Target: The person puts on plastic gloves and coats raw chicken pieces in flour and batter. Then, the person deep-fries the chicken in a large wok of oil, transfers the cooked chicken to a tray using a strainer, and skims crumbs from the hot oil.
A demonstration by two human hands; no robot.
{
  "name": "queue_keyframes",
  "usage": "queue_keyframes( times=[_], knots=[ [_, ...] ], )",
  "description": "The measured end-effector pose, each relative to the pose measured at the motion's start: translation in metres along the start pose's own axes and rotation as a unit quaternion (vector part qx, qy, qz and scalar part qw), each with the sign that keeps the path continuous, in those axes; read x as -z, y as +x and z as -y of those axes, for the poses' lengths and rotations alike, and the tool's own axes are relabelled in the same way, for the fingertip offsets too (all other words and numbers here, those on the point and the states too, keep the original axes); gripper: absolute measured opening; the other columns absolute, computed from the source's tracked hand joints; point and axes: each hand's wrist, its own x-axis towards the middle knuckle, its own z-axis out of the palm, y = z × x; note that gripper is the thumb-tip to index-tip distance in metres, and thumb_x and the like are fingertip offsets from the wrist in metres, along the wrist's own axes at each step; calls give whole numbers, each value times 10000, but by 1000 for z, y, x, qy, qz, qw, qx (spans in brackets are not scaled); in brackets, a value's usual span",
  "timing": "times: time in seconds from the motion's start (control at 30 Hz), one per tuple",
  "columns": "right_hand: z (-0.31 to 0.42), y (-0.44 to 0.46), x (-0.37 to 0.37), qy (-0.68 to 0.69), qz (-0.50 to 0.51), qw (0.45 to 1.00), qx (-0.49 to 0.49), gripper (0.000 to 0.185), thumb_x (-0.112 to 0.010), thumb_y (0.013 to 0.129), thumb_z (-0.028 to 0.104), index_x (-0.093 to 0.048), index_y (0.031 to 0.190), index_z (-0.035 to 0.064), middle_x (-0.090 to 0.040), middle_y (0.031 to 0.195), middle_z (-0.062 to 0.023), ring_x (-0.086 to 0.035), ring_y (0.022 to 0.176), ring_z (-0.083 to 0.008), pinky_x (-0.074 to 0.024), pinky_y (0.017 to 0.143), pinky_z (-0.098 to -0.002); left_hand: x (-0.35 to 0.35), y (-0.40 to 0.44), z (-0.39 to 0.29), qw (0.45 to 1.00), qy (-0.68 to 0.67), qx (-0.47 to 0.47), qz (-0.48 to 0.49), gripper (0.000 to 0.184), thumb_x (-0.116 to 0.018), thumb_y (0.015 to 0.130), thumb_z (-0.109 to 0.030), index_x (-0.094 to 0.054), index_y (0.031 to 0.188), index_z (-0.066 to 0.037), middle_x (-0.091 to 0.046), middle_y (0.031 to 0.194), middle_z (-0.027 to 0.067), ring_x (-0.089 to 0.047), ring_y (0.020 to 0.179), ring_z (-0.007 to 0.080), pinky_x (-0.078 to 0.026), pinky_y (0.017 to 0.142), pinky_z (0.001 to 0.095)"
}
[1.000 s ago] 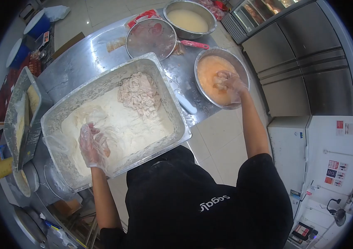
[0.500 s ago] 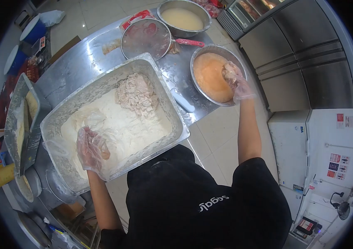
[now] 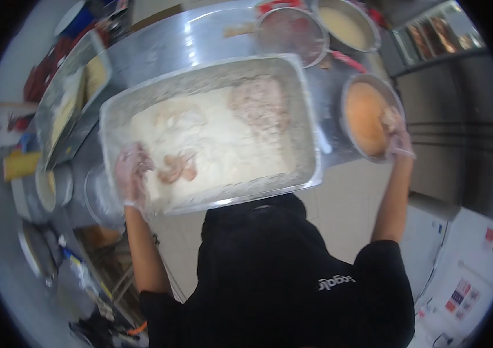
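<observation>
A large metal tub [image 3: 211, 204] holds white flour [image 3: 223, 145], with a heap of pale, coated meat pieces [image 3: 261, 104] at its back right. My left hand [image 3: 133, 168], in a clear plastic glove, is over the tub's left side, fingers curled and blurred; what it holds, if anything, I cannot make out. Just right of it, a few pinkish pieces of meat [image 3: 178, 168] lie on the flour. My right hand [image 3: 398, 136], also gloved, is at the right rim of a metal bowl of orange liquid [image 3: 365, 113], closed around pale meat [image 3: 389, 118].
Behind the tub are a round sieve [image 3: 293, 37] with a red handle and a bowl of pale liquid [image 3: 342, 26]. A light-coloured handle [image 3: 323, 142] lies between tub and orange bowl. A second tray [image 3: 49, 127] stands tilted at left. Steel refrigerator doors [image 3: 455, 127] are at right.
The view has turned and shifted. Pinkish meat now lies apart from my left hand on the flour. My right hand has moved from inside the orange bowl to its right rim with meat.
</observation>
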Motion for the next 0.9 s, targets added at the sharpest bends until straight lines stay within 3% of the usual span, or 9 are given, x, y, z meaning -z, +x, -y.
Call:
queue_keyframes(
  times=[0.1,0.37,0.43,0.5,0.6,0.77,0.8,0.87,0.9],
  knots=[
    [22,-26,-63,-130,19,990,53,434,-570,810,120,-441,1208,5,-549,990,-54,-562,851,-138,-474,815,-258,33,-6,-24,979,145,114,90,270,-579,860,-228,-577,1012,-4,-588,803,64,-557,675,119,-454,577,228],
    [-16,-90,-271,-132,253,951,-121,485,-630,773,149,-454,1199,-2,-541,1158,-130,-560,990,-180,-447,837,-309,66,1,3,906,371,180,92,252,-518,877,-213,-581,1041,-32,-609,972,99,-592,808,188,-478,705,305],
    [-56,-105,-321,-159,311,919,-184,484,-634,776,159,-464,1209,24,-559,1097,-111,-568,918,-168,-446,845,-311,95,15,38,809,545,-44,216,278,-447,900,-207,-565,1085,-37,-564,1112,125,-567,945,255,-442,823,341],
    [-114,-107,-340,-245,393,869,-175,488,-610,784,117,-449,1243,73,-568,1063,-126,-579,881,-179,-455,854,-307,104,23,50,728,619,-119,269,311,-383,916,-203,-547,1129,-47,-504,1219,165,-518,1065,308,-399,915,364],
    [-132,-106,-375,-333,446,799,-228,534,-589,794,99,-411,1296,128,-547,1119,-166,-563,987,-225,-440,911,-344,73,37,52,710,650,-40,268,363,-340,920,-229,-501,1196,-57,-435,1277,236,-443,1172,347,-351,980,369],
    [-243,-41,-325,-421,477,759,-139,601,-633,795,228,-396,1313,38,-491,1185,-173,-535,1016,-234,-488,794,-300,68,86,126,721,640,-30,266,514,-388,905,-378,-388,1278,-24,-471,1181,290,-463,1153,347,-371,953,347],
    [-259,-52,-333,-378,422,810,-150,620,-626,796,340,-424,1287,18,-480,1205,-185,-524,1032,-253,-467,833,-320,64,87,131,711,642,-41,285,549,-392,904,-408,-368,1288,-16,-479,1163,291,-473,1143,344,-377,944,345],
    [-287,-70,-356,-358,374,843,-149,689,-600,794,495,-469,1240,-14,-466,1230,-210,-501,1068,-274,-423,903,-342,15,59,73,611,688,-82,382,614,-397,902,-461,-331,1304,-1,-493,1138,281,-495,1120,334,-391,923,344],
    [-299,-76,-371,-386,380,828,-143,715,-582,790,538,-487,1219,-26,-464,1236,-222,-488,1088,-276,-399,933,-344,-2,48,53,748,567,38,341,604,-398,905,-458,-349,1294,2,-504,1123,277,-500,1113,331,-397,915,347]
  ],
)
